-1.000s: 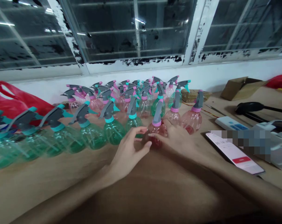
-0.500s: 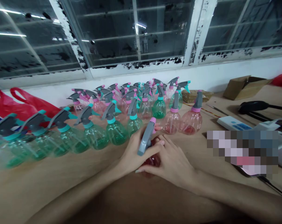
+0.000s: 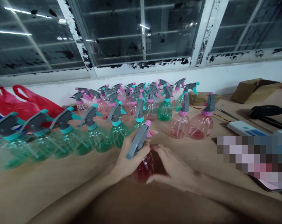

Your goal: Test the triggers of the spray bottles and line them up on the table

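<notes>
A pink spray bottle (image 3: 145,169) with a grey trigger head stands in front of me, tilted slightly. My left hand (image 3: 129,152) is wrapped round its neck, just below the head; the pink nozzle points away from me. On the bottle's right side, my right hand (image 3: 172,165) is open and curved, thumb apart from the fingers. A gap shows between its palm and the bottle; its thumb tip is close to the base, and I cannot tell whether it touches. Two pink spray bottles (image 3: 179,124) stand beyond my right hand.
A row of green spray bottles (image 3: 99,138) runs to the left. Several more pink and green bottles (image 3: 151,107) crowd the back by the wall. Red plastic bags (image 3: 34,102) lie at left. On the right are an open cardboard box (image 3: 250,91), a white device (image 3: 245,128) and black cables.
My left hand and the bottle have shifted a little left and toward me. My right hand's fingers have come away from the bottle, widening the gap. The view has turned slightly left.
</notes>
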Demonstrator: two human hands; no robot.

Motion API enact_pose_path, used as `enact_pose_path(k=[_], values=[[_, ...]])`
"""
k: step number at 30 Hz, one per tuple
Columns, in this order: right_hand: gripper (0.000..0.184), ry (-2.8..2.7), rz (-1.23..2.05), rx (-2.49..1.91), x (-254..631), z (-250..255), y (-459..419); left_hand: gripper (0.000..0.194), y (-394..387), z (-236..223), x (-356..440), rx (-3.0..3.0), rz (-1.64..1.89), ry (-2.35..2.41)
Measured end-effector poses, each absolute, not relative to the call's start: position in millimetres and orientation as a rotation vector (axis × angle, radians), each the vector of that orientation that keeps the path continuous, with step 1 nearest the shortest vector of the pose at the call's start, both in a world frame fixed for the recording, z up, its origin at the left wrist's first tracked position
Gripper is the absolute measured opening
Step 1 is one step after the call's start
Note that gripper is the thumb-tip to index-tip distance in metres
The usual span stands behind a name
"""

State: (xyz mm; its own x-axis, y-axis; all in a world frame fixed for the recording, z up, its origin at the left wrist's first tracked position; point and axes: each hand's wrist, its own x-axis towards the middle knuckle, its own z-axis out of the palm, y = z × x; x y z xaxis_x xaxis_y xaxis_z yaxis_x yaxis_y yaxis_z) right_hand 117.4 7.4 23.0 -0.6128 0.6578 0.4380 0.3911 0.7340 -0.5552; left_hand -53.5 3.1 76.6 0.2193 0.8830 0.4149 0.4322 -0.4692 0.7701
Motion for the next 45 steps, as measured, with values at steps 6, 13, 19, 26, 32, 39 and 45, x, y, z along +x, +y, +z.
enact_pose_path(k=[6, 13, 19, 26, 32, 39, 45], values=[[0.054, -2.408, 0.513, -0.903, 144, -4, 28, 0.016, 4, 79, -55, 1.992, 1.177, 1.257], [0.053, -2.421, 0.375, -1.017, 155, -20, 38, 0.009, 6, 83, -53, 1.998, 1.162, 1.267], [0.057, -2.481, 0.357, -1.067, 155, -25, 39, 0.012, 12, 85, -60, 2.004, 1.122, 1.216], [0.054, -2.492, 0.330, -1.073, 157, -27, 39, 0.016, 15, 86, -63, 1.957, 1.101, 1.136], [0.055, -2.477, 0.343, -1.045, 159, -28, 38, 0.016, 12, 87, -60, 1.863, 1.115, 1.137], [0.057, -2.481, 0.363, -1.051, 160, -31, 38, 0.015, 14, 89, -63, 1.961, 1.087, 1.145], [0.056, -2.506, 0.322, -1.069, 160, -32, 39, 0.014, 13, 89, -62, 1.976, 1.055, 1.166]])
